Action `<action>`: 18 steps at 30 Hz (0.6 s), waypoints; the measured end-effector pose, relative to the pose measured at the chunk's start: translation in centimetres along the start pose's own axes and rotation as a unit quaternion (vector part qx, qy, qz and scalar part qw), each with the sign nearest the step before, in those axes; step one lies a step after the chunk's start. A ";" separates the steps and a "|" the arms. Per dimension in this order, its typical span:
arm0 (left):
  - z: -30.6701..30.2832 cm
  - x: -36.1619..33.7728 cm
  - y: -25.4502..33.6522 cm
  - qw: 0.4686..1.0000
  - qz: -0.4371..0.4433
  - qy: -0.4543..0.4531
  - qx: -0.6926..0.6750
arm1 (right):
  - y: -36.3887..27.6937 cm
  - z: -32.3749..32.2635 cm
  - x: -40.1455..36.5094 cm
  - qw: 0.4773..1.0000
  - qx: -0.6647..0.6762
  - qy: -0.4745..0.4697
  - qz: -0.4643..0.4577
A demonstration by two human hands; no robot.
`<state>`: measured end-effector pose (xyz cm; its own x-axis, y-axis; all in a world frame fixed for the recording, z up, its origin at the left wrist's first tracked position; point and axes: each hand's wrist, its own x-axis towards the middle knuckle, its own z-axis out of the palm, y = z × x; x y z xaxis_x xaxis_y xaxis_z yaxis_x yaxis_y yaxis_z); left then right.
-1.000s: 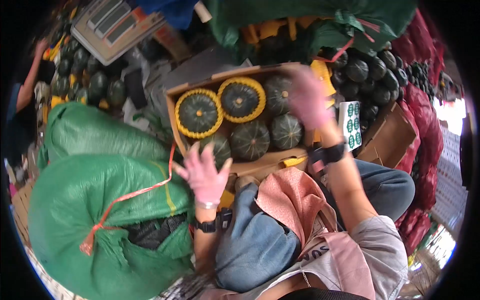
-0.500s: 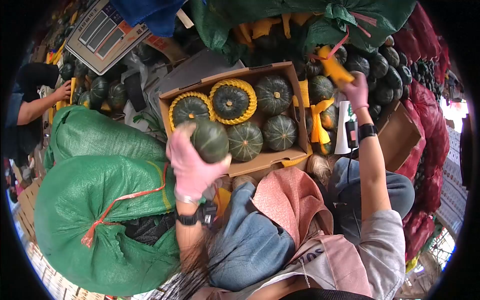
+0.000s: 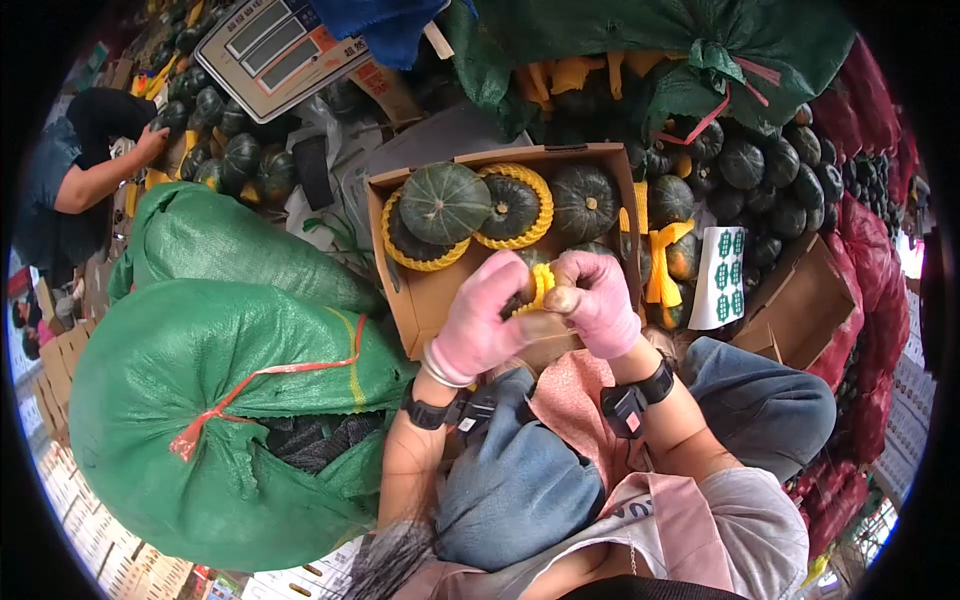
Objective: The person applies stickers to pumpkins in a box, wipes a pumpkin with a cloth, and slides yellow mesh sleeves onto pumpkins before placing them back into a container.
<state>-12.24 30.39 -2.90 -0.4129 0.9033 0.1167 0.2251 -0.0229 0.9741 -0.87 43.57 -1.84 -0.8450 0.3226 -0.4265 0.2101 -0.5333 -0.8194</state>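
Observation:
My left hand and my right hand, both in pink gloves, meet over the near side of a cardboard box. Bunched between their fingers is a yellow foam net sleeve. Inside the box, a bare green pumpkin rests on top of a pumpkin in a yellow net at the left. Beside it sits another netted pumpkin, and a bare pumpkin fills the far right corner. My hands partly hide the front row.
Full green sacks stand at my left. A scale is beyond the box. On the right are a sticker sheet, loose pumpkins, an open carton and red net sacks. Another person's arm reaches among pumpkins at far left.
My left hand has let go of the pumpkin, now on the netted one at left. My right hand has brought the yellow net from the right to the box, where both hands meet.

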 end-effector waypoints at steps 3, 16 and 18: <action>0.3 -1.1 -0.4 0.976 -0.030 0.078 -0.200 | 0.1 0.4 0.2 0.974 -0.196 0.007 -0.117; 0.5 -3.0 -1.1 0.956 -0.184 0.169 -0.157 | -0.8 1.6 -0.5 0.944 -0.295 0.029 -0.144; 1.5 -2.9 -0.1 0.956 -0.127 0.217 -0.153 | -1.5 3.1 -0.9 0.877 -0.390 0.023 -0.282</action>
<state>-9.77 28.39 -3.60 -0.7621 0.6350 -0.1262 -0.1719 -0.0105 0.9851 -1.98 41.69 0.98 -0.9058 0.4034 0.1297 0.0527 0.4108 -0.9102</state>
